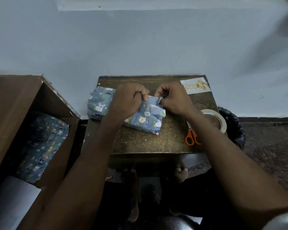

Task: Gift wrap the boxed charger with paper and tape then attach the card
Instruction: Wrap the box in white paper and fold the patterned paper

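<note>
Parcel [140, 112] lies mid-worktop [156, 143], long axis left to right. Left hand [130, 100] and right hand [173, 98] both pinch its far paper edge. Card [195, 85] and tape [218, 118] lie rightward, nearer the right hand.

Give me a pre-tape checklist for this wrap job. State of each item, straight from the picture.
1. Paper held: ok. The left hand and right hand both pinch the top edge of the wrapping paper.
2. Box fully covered: cannot tell. The hands and creased paper hide the seam; the paper looks bunched to the left.
3. Tape roll within reach: ok. It lies at the table's right edge, partly under the right forearm.
4. Tape piece ready: cannot tell. Something small and pale shows at the right fingertips.
5. Scissors handy: ok, beside the roll.
6. Card ready: ok, lying unattached at the table's far right corner.
</note>
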`<state>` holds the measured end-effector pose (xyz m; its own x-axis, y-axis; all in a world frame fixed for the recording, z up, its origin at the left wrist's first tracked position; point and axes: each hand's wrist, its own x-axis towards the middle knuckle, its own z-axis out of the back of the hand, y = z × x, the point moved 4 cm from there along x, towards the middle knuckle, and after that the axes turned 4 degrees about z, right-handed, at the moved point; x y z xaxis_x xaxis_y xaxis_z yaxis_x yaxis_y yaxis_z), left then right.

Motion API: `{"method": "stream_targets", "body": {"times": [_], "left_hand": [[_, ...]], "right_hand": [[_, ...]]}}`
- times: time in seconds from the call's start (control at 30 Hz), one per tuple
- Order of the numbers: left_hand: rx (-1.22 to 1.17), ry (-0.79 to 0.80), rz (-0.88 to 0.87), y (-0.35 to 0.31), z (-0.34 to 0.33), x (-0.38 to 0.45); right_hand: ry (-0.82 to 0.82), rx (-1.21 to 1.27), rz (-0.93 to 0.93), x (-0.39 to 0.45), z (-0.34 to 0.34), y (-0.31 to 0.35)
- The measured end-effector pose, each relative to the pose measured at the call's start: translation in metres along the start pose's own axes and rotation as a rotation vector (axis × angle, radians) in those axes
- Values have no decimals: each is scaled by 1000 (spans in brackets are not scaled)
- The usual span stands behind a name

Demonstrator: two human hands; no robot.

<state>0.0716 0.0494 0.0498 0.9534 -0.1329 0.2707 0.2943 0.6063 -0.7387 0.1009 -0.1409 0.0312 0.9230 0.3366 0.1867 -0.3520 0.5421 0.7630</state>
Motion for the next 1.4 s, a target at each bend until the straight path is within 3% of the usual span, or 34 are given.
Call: {"method": "stream_targets", "body": {"times": [0.17, 0.3, 0.57, 0.77, 0.87, 1.03, 1.2, 1.4], "left_hand": [[100, -98, -99, -14, 3, -2], [163, -118, -121, -14, 0, -1], [154, -135, -97, -4, 7, -2], [93, 7, -210, -3, 8, 0], [134, -45, -234, 3, 17, -3], [301, -147, -197, 13, 15, -3], [333, -198, -136, 13, 10, -3], [445, -256, 39, 4, 7, -3]], "right_hand": [[-166, -123, -26, -3, 0, 4], [-211, -118, 76, -5, 0, 12], [17, -205, 96, -6, 12, 0], [173, -296, 127, -7, 4, 4], [258, -195, 101, -12, 4, -1], [305, 199, 59, -17, 4, 28], [411, 176, 77, -20, 3, 42], [239, 287, 11, -20, 9, 48]]}}
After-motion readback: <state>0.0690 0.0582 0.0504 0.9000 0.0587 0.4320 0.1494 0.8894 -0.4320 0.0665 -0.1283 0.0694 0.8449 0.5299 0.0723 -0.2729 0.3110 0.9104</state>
